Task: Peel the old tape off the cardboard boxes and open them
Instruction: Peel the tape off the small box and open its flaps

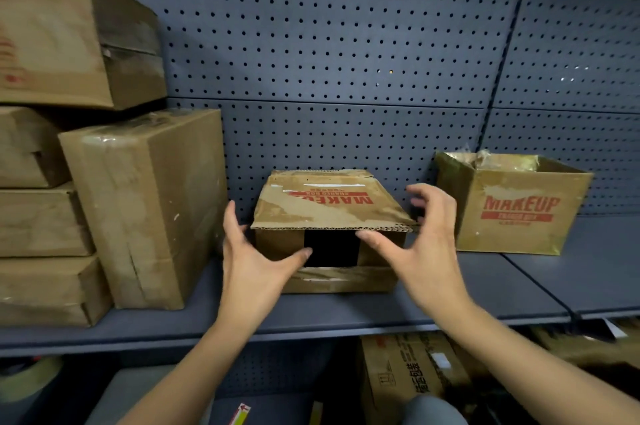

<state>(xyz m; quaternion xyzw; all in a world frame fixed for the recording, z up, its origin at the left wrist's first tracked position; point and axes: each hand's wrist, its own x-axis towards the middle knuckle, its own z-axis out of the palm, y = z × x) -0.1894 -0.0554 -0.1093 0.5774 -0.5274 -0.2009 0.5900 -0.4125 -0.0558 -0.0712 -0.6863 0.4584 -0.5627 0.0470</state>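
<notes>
A small cardboard box [332, 206] lies on its side in the middle of the grey shelf [485, 289], red MAKEUP print upside down on top. Its front flaps stand apart and show a dark inside. A strip of old tape [325, 277] clings to the lower front flap. My left hand [254, 262] is spread at the box's left front corner, thumb near the dark gap. My right hand [422, 244] is spread at the right front corner, thumb under the top flap's edge. Neither hand holds anything.
A taped box [145, 203] stands upright left of the small one, with a stack of boxes [41, 217] behind it at far left. An open MAKEUP box [509, 206] sits to the right. A pegboard wall [346, 61] backs the shelf. Another carton [412, 376] lies below.
</notes>
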